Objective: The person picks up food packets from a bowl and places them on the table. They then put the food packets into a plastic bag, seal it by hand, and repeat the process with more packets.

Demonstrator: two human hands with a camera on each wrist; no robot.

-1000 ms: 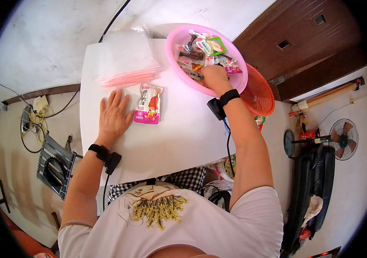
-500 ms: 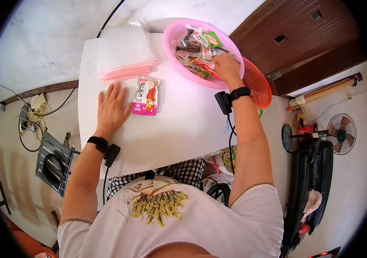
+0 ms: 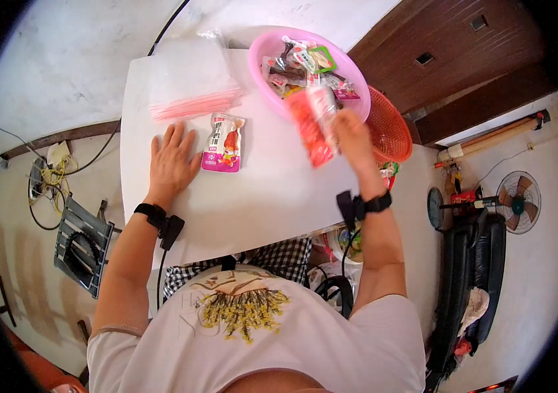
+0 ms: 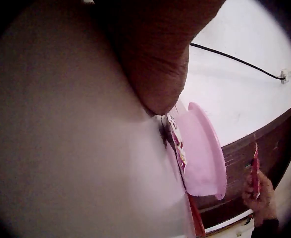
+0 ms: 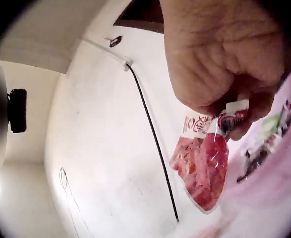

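My right hand point(image 3: 355, 141) pinches a red-and-white snack packet point(image 3: 313, 134) by one edge, above the table beside the pink basin point(image 3: 256, 78). In the right wrist view the packet point(image 5: 202, 168) has a clear front with reddish contents under a white printed top. Flat on the white table, my left hand point(image 3: 172, 167) lies with its fingers straight. Right of its thumb is a white-and-magenta snack pouch point(image 3: 222, 143) with a drumstick-like picture. Several more wrapped snacks point(image 3: 295, 62) fill the basin.
A stack of clear plastic bags with pink edges point(image 3: 195, 105) lies at the back left of the table point(image 3: 246, 209). An orange-red mesh basket point(image 3: 393, 134) stands right of the basin. The wall rises behind the table.
My right hand has come out of the basin, bringing the red-and-white packet up and toward me over the table. The left hand has stayed in place.
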